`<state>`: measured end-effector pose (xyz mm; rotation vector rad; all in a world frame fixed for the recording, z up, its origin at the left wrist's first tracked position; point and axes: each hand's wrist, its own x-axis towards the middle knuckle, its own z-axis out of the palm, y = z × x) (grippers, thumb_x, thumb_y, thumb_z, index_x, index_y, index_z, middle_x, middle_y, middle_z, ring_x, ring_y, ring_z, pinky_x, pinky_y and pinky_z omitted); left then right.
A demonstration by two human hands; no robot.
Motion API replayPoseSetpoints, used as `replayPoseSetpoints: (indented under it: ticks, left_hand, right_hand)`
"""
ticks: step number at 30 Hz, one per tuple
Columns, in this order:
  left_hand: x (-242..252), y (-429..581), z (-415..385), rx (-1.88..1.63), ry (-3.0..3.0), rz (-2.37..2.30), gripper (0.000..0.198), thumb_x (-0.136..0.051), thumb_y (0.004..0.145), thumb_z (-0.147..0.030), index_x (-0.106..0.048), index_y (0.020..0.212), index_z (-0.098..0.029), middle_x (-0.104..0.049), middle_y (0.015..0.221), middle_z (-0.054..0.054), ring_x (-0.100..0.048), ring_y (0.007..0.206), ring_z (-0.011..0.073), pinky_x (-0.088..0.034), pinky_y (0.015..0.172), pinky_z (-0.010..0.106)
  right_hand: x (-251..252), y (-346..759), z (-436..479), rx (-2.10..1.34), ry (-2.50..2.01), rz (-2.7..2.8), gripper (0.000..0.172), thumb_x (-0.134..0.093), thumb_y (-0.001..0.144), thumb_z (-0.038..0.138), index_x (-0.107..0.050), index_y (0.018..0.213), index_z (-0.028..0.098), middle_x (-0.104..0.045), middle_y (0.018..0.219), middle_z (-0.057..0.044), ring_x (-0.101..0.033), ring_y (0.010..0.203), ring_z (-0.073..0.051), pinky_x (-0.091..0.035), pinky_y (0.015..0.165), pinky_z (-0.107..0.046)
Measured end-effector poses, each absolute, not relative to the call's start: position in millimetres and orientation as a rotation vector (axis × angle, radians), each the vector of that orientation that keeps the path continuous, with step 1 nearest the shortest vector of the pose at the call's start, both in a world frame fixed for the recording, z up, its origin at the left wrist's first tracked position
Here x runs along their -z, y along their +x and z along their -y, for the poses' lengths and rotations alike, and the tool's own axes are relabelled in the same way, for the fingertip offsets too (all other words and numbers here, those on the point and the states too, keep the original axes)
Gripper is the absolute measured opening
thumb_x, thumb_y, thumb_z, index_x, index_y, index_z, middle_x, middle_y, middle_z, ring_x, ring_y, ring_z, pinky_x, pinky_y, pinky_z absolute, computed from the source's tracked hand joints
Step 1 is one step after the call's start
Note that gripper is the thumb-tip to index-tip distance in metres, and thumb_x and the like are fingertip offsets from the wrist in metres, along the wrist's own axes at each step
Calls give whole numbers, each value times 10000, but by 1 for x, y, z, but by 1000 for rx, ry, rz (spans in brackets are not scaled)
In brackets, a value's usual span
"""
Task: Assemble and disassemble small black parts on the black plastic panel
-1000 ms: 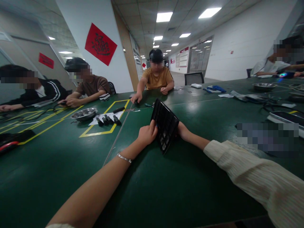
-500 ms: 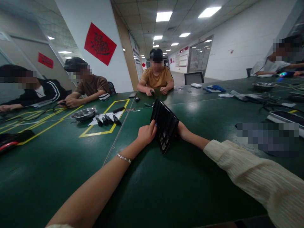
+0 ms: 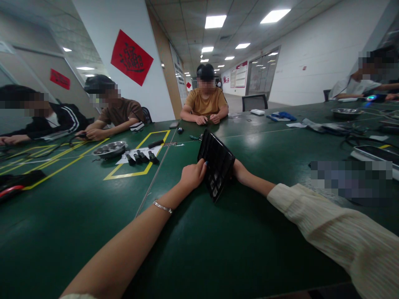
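A black compartmented tray [image 3: 215, 162] stands tilted on one edge on the green table [image 3: 202, 249], its grid side turned toward me. My left hand [image 3: 192, 176] grips its left edge, fingers curled round the rim. My right hand [image 3: 239, 171] holds the right side from behind; most of its fingers are hidden by the tray. A silver bracelet [image 3: 162, 207] sits on my left wrist, and a cream knitted sleeve [image 3: 336, 232] covers my right arm.
A metal dish [image 3: 110, 149] and several small black parts [image 3: 141, 157] lie inside a yellow-taped rectangle at the left. Across the table sits a person in an orange shirt [image 3: 205, 103]; two more people sit at the left, one at the far right. Cables and another metal dish [image 3: 346, 112] lie at the right.
The person in the orange shirt has drawn the outstretched hand back to the chest. My hands and the tray have stayed nearly still.
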<state>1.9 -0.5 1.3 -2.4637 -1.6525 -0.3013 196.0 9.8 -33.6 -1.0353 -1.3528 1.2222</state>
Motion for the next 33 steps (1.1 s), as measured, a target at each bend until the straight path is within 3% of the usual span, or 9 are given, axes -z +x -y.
replayPoseSetpoints:
  ticks: [9, 33]
  left_hand:
    - [-4, 3, 3, 288, -2473, 1636, 439, -128, 927, -393, -474, 1059, -157, -668, 804, 97, -636, 745, 214, -402, 627, 284]
    - [1, 2, 1, 338, -2491, 1628, 442, -155, 924, -398, -468, 1112, -147, -666, 784, 98, -638, 742, 213, -416, 640, 287]
  right_hand:
    - [37, 196, -12, -1224, -1014, 1343, 253, -392, 815, 365, -490, 942, 170, -542, 543, 18, -449, 357, -111, -333, 327, -216]
    - [34, 195, -9, -1217, -1038, 1331, 219, -395, 819, 356, -481, 893, 168, -495, 503, 38, -431, 340, -95, -322, 315, -200]
